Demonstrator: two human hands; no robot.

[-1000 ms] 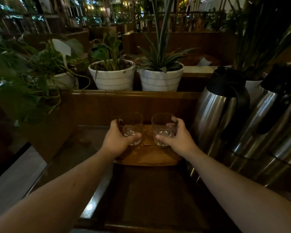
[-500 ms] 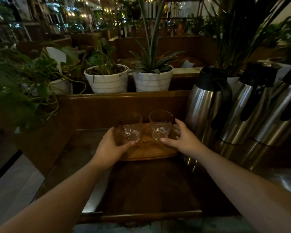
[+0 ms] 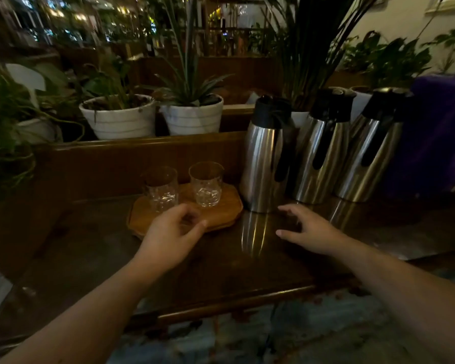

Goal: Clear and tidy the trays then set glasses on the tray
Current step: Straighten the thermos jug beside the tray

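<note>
Two glasses (image 3: 162,189) (image 3: 206,183) stand upright, side by side, on the wooden tray (image 3: 221,215) on the counter (image 3: 234,258). The left hand (image 3: 168,236) and right hand (image 3: 309,231) hover empty, fingers loosely spread. The setting step looks done; next likely means fetching more glasses or straightening the tray.

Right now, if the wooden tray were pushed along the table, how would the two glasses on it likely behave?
Both glasses stand upright and look empty, so probably light and apt to slide or tip. The tray looks flat, with little rim to stop them. Clear glass, likely fragile.
</note>
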